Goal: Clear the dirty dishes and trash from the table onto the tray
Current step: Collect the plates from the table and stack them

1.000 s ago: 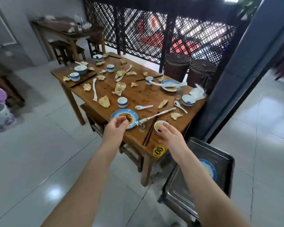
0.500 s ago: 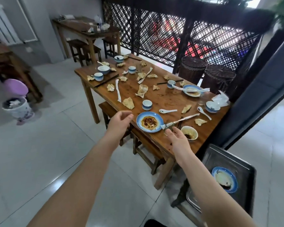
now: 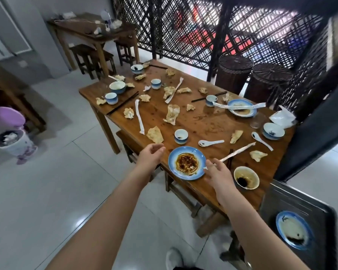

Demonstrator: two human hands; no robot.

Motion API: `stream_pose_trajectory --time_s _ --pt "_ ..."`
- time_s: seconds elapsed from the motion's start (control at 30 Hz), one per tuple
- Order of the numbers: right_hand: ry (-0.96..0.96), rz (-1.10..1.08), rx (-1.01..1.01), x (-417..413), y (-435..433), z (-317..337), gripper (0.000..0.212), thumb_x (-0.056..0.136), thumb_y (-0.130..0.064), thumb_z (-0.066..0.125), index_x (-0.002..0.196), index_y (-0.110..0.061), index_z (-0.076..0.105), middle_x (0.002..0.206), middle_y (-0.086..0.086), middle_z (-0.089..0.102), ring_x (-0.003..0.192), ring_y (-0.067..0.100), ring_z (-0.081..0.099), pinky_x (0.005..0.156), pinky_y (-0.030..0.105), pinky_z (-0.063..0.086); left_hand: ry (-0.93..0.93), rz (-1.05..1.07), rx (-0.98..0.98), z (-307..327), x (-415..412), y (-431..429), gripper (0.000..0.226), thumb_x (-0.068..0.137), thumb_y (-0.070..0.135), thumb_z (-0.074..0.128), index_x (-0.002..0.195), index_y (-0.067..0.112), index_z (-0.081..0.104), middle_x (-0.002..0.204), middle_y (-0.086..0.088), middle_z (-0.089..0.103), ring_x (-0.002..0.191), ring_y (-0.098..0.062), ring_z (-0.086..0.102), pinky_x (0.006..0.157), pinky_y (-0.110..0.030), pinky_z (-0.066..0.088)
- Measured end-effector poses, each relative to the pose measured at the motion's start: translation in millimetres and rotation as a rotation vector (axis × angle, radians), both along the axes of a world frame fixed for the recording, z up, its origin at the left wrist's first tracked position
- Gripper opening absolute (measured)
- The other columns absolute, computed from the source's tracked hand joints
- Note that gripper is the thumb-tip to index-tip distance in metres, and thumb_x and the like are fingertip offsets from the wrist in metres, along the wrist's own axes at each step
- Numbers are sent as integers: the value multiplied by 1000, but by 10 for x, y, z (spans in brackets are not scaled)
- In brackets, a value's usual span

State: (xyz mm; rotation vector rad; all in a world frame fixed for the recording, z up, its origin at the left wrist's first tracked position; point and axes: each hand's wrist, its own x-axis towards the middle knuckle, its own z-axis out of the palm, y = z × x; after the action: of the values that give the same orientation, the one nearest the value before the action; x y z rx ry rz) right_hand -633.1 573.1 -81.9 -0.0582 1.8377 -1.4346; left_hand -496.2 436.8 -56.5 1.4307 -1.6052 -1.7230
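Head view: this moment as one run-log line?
left hand: open, empty, left of blue plate | right hand: open, empty, by plate's right rim, contact unclear | tray: one dirty plate aboard | table: bowl, napkins uncleared

Both arms are in shot now. The left hand (image 3: pixel 150 158) and the right hand (image 3: pixel 219 174) are bare, nothing worn on either. Behind each hand the left forearm (image 3: pixel 105 211) and the right forearm (image 3: pixel 252 221) are bare to the picture's edge. Well below the right hand there's a white shoe (image 3: pixel 174 258), round-toed, and beside it a sliver of dark clothing (image 3: pixel 185 268), too little to identify.
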Motion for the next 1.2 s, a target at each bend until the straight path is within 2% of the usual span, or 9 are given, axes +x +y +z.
stream_pose_trajectory --time_s 0.1,0.23,0.43,0.53,0.8,0.9,1.0,1.13,1.2 --pt "35 22 19 -102 -128 -45 55 98 -31 53 147 -18 34 148 4 41 129 22 46 100 36 44 8 -19 16 -56 -197 -172 12 97 25 56 109 22 57 117 1 58 113 -17 55 95 -33 48" --pt "54 -15 44 -165 -264 -59 51 99 -32 50 146 -20 36 148 1 41 132 22 43 94 31 41 -4 -87 29 -130 -416 -317 12 98 25 55 109 23 57 110 5 58 106 -14 55 86 -28 46" --pt "76 -139 110 -171 -565 -187 49 97 -31 53 143 -17 40 144 5 46 127 24 49 100 38 47 -41 -185 45 -274 -601 -670 12 98 26 55 109 24 58 94 13 56 92 -8 55 80 -27 46" --pt "79 -203 126 -123 -680 -258 50 97 -33 53 142 -17 42 141 6 48 125 24 50 102 40 47 -44 -259 46 -366 -668 -850 14 98 25 54 111 20 58 93 11 56 87 -6 54 77 -26 46" --pt "29 -461 171 197 -968 -425 45 94 -38 58 133 -16 51 126 4 58 113 19 56 99 43 49 -73 -487 110 -588 -712 -1380 14 97 22 56 109 15 60 98 1 64 91 -12 60 81 -27 50" --pt "8 -547 171 240 -1054 -440 44 95 -35 57 134 -16 50 128 4 58 112 19 57 95 40 52 -85 -527 118 -636 -748 -1483 13 97 23 56 108 16 60 97 1 64 88 -10 60 73 -23 48" --pt "2 -594 159 240 -1091 -413 46 96 -32 55 137 -13 46 130 6 56 115 20 55 97 39 50 -93 -564 90 -673 -833 -1533 11 98 24 54 107 19 58 93 4 61 83 -7 56 64 -19 43" --pt "13 -643 192 266 -1061 -463 41 97 -31 54 134 -13 50 125 6 59 111 19 57 97 39 50 -154 -604 53 -808 -945 -1568 20 98 26 54 115 16 58 92 5 59 85 -8 55 74 -24 43" --pt "9 -669 207 274 -1026 -558 40 97 -31 54 132 -12 51 124 6 60 109 20 59 95 40 51 -218 -630 40 -910 -970 -1568 26 98 28 55 119 14 58 100 1 61 90 -13 56 77 -26 44"
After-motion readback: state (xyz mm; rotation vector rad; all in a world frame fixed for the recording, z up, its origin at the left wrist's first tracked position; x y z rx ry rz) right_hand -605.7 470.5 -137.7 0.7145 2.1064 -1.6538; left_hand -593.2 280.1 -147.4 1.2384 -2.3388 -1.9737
